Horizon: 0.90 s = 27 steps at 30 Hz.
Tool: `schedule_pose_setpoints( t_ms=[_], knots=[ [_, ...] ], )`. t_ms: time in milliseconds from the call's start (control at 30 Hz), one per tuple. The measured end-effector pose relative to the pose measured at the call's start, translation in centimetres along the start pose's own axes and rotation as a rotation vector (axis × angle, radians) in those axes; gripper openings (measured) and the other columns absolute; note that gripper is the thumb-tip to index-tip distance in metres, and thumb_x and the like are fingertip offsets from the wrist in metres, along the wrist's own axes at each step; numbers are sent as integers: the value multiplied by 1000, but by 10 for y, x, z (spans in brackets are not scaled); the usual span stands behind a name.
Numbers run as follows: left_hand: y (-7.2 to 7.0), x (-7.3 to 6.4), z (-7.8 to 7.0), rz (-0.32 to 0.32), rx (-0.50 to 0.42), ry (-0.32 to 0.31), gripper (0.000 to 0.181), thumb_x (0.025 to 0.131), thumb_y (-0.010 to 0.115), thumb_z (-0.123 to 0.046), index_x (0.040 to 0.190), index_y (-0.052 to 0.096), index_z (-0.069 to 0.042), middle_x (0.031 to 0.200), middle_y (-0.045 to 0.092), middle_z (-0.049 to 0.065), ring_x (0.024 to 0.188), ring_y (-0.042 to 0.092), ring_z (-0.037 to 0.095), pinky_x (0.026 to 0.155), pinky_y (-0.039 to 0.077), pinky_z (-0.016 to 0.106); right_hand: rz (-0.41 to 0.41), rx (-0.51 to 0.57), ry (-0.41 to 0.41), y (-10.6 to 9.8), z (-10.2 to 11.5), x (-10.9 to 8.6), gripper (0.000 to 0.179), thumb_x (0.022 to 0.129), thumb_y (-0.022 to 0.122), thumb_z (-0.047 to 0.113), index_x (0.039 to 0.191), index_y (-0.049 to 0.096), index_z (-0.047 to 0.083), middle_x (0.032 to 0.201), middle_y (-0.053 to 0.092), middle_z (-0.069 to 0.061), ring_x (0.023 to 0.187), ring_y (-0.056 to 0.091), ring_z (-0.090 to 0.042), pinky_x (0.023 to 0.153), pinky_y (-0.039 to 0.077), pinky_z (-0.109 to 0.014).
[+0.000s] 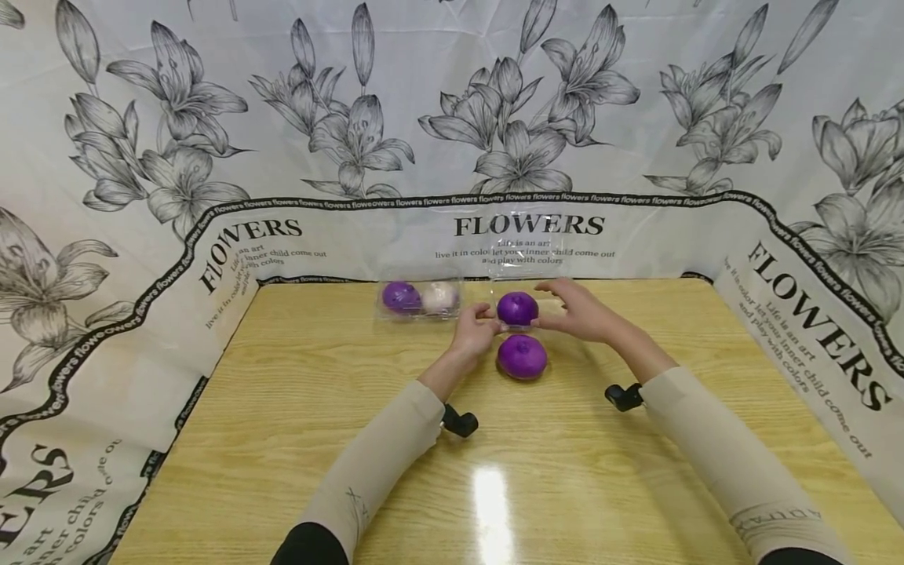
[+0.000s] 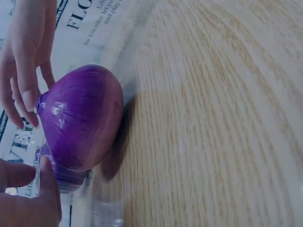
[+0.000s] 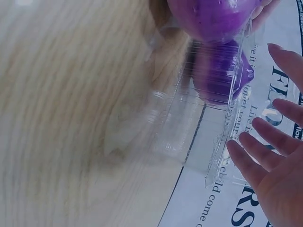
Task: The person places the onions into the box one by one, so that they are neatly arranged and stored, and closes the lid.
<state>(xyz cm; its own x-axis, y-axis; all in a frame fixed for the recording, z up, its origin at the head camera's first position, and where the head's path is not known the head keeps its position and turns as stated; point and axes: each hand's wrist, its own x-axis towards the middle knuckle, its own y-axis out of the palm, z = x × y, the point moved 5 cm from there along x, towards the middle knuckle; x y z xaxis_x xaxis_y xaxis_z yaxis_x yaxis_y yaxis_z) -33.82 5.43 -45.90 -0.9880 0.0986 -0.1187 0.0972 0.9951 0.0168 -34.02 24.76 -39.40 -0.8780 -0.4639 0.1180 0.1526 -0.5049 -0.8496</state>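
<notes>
A clear plastic clamshell box (image 3: pixel 189 127) stands at the back of the table with its lid raised. One purple onion (image 1: pixel 518 309) lies in its left part. Just in front of the box, a second purple onion (image 1: pixel 523 358) rests on the table. My left hand (image 1: pixel 475 329) pinches the near left rim of the box between thumb and finger, as the left wrist view shows (image 2: pixel 28 198). At the box's right side, my right hand (image 3: pixel 279 165) holds nothing, its fingers spread and near the rim; whether they touch it I cannot tell.
Left of my left hand sits another clear plastic box (image 1: pixel 418 315), closed, with a purple onion (image 1: pixel 401 297) and a whitish round item (image 1: pixel 439 297) inside. A flower-printed cloth (image 1: pixel 395 235) rises behind the wooden table (image 1: pixel 318 408) and along its sides.
</notes>
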Motion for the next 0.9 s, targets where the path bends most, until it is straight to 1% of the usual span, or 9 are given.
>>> schedule_pose_setpoints(
  t_ms=[133, 200, 267, 367, 467, 567, 700, 800, 900],
  knots=[
    [0, 0, 0, -5, 2, 2, 60, 91, 66, 8, 147, 46, 7, 127, 58, 17, 89, 58, 16, 78, 56, 24, -17, 16, -36, -2, 6, -12, 67, 90, 80, 26, 141, 51, -6, 142, 53, -27, 127, 50, -48, 106, 49, -65],
    [0, 0, 0, -3, 1, 1, 59, 91, 66, 8, 147, 46, 7, 128, 58, 17, 88, 59, 16, 77, 56, 23, -23, 29, -41, -2, 8, -18, 65, 90, 80, 25, 140, 52, -5, 140, 54, -26, 126, 51, -47, 104, 51, -64],
    [0, 0, 1, 0, -3, 2, 59, 91, 66, 9, 147, 45, 8, 128, 57, 18, 89, 59, 16, 80, 57, 23, -29, 45, -46, -2, 11, -23, 63, 90, 80, 24, 139, 53, -5, 138, 54, -25, 125, 52, -46, 102, 53, -63],
    [1, 1, 1, 2, -13, 2, 59, 91, 65, 10, 147, 44, 9, 129, 57, 19, 90, 60, 17, 88, 60, 30, -35, 64, -54, -1, 17, -29, 60, 90, 80, 24, 137, 55, -5, 136, 57, -26, 122, 55, -44, 100, 55, -61],
    [1, 1, 1, 1, -23, 0, 60, 91, 64, 11, 148, 44, 9, 129, 57, 20, 92, 61, 18, 93, 60, 36, -28, 81, -71, 2, 23, -34, 59, 89, 81, 22, 135, 57, -6, 133, 59, -27, 117, 58, -42, 97, 57, -59],
    [1, 1, 1, 1, -26, -2, 59, 92, 63, 12, 148, 43, 9, 129, 56, 20, 93, 62, 18, 94, 60, 37, -10, 92, -77, 6, 26, -38, 58, 88, 82, 19, 134, 58, -6, 131, 61, -28, 114, 60, -42, 96, 58, -58],
    [1, -1, 1, 7, -24, -6, 58, 93, 63, 11, 148, 43, 9, 131, 56, 21, 94, 63, 18, 94, 61, 34, 19, 119, -71, 13, 28, -43, 58, 87, 83, 16, 134, 58, -7, 130, 61, -28, 114, 60, -45, 98, 57, -59],
    [1, -1, 0, 10, -21, -5, 59, 93, 62, 11, 148, 42, 10, 132, 55, 22, 93, 61, 17, 96, 60, 36, 38, 120, -70, 18, 28, -46, 60, 87, 83, 19, 135, 57, -7, 131, 61, -28, 115, 60, -46, 98, 57, -60],
    [2, -2, -2, 12, -15, -4, 59, 93, 62, 11, 149, 41, 10, 132, 54, 23, 91, 59, 16, 98, 59, 41, 58, 104, -66, 24, 28, -46, 63, 87, 84, 23, 137, 57, -6, 132, 62, -27, 115, 61, -45, 99, 56, -60]
  ],
)
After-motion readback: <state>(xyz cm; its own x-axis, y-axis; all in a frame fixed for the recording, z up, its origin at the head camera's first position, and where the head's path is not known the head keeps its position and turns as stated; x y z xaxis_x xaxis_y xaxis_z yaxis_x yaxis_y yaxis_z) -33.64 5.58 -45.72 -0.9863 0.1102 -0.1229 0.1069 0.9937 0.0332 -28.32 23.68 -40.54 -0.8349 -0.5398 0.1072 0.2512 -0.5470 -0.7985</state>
